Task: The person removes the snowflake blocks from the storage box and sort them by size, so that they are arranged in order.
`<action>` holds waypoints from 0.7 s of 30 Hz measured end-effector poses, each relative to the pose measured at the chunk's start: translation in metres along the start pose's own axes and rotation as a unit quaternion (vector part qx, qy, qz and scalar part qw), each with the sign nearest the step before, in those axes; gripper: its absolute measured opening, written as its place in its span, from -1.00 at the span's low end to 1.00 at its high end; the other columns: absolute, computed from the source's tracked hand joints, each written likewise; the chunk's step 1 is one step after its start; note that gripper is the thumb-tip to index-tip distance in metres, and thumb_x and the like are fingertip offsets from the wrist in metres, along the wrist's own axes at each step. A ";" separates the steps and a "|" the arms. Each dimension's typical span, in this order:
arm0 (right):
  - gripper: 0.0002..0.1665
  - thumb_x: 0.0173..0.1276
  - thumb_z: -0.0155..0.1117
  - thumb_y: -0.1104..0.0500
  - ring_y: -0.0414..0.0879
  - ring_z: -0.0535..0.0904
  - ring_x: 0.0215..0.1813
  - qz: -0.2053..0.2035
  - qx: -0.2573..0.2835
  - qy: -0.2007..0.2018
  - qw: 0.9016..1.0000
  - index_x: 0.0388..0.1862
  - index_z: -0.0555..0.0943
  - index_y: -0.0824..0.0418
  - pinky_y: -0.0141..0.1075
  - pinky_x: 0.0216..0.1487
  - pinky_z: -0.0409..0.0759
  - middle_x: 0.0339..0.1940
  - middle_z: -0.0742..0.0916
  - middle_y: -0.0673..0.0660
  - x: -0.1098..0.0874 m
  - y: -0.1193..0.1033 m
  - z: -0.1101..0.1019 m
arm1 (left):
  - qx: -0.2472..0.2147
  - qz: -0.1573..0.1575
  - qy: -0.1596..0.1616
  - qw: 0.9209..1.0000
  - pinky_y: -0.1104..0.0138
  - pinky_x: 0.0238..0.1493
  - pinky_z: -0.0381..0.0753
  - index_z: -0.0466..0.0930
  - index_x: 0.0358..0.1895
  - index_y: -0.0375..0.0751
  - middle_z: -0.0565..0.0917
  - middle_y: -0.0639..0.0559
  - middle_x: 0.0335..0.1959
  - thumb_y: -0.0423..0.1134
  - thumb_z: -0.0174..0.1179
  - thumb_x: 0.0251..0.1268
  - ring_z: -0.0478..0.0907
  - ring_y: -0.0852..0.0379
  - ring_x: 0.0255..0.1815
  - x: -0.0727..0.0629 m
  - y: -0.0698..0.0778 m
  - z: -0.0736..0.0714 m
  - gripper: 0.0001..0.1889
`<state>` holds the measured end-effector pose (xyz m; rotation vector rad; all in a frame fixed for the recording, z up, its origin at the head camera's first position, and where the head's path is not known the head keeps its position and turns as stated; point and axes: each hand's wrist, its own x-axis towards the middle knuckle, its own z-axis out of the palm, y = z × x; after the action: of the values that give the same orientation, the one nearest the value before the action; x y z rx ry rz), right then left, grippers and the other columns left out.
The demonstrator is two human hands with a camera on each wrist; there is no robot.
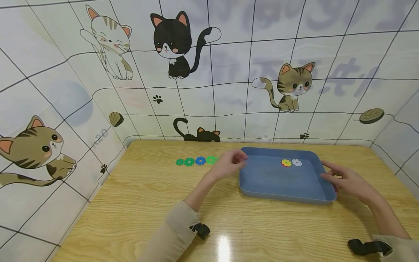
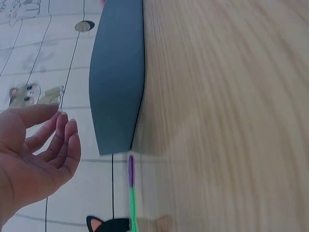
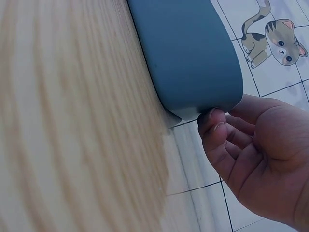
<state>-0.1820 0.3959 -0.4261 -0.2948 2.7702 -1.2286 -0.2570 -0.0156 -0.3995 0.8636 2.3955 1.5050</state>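
Observation:
A blue tray lies on the wooden table. Inside are a yellow notched plastic disc, with red showing at its edge, and a white one. My right hand grips the tray's right end, thumb and fingers on either side of the wall, as the right wrist view also shows. At the left rim, my left hand hovers with loosely bent fingers; in the left wrist view a gap separates it from the tray wall, and nothing shows between the fingers.
Left of the tray runs a row of notched discs on the table: green, blue and light green among them. The left hand hides the row's right part; a purple disc shows edge-on there. Cat-patterned walls border the table.

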 end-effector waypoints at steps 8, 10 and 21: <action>-0.24 0.61 0.11 0.08 -0.03 0.49 -0.56 0.001 -0.010 0.004 1.000 0.58 0.10 0.41 -0.23 -0.51 0.46 -0.35 0.62 0.11 0.000 0.000 0.000 | 0.012 0.028 -0.027 0.999 0.49 -0.24 0.50 0.61 0.01 -0.38 0.61 0.06 -0.30 -0.39 0.22 0.43 0.51 0.30 -0.32 0.019 0.009 0.041 -0.81; -0.24 0.61 0.12 0.09 -0.02 0.50 -0.55 0.001 -0.008 0.005 1.000 0.58 0.11 0.42 -0.23 -0.51 0.46 -0.35 0.62 0.11 -0.001 0.000 0.000 | 0.016 0.021 -0.033 0.999 0.51 -0.19 0.51 0.62 0.02 -0.35 0.62 0.08 -0.27 -0.37 0.22 0.43 0.53 0.32 -0.28 0.023 0.013 0.050 -0.81; -0.24 0.60 0.12 0.08 -0.03 0.49 -0.55 0.005 -0.014 0.006 1.000 0.57 0.12 0.42 -0.23 -0.52 0.46 -0.34 0.62 0.11 0.000 -0.001 0.001 | 0.031 -0.036 -0.036 0.998 0.51 -0.21 0.51 0.64 0.09 -0.25 0.66 0.13 -0.19 -0.32 0.26 0.41 0.55 0.34 -0.22 0.052 0.022 0.095 -0.75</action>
<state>-0.1816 0.3943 -0.4258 -0.2754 2.7986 -1.1934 -0.2487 0.0927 -0.4172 0.8193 2.4066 1.3573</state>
